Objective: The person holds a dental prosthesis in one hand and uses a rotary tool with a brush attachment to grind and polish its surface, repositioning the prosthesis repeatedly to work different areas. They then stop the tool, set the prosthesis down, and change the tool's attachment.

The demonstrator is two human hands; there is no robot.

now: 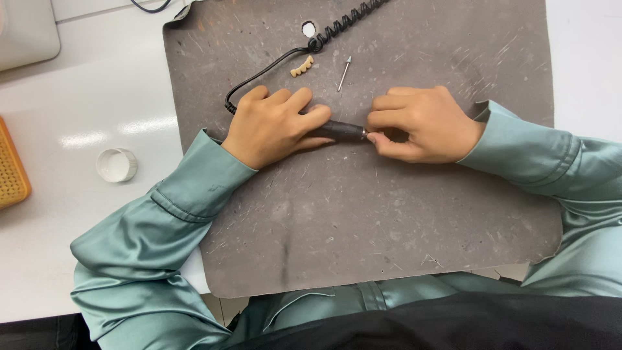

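The fingers of the right hand point(424, 124) were pinched on the tip of a dark rotary handpiece point(340, 130), while the left hand point(275, 126) was clenched round its body, holding it level just above the middle of the scuffed grey mat point(389, 220); the step in hand looked like fitting or loosening a bit at the nose, which calls for a steady grip and a small twist. Just beyond the hands lay a loose metal bit point(344, 73), a small row of false teeth point(302, 66) and the coiled black cord point(343, 23), with open mat nearer the person and a white cap point(116, 164) well off to the left on the counter point(78, 123).
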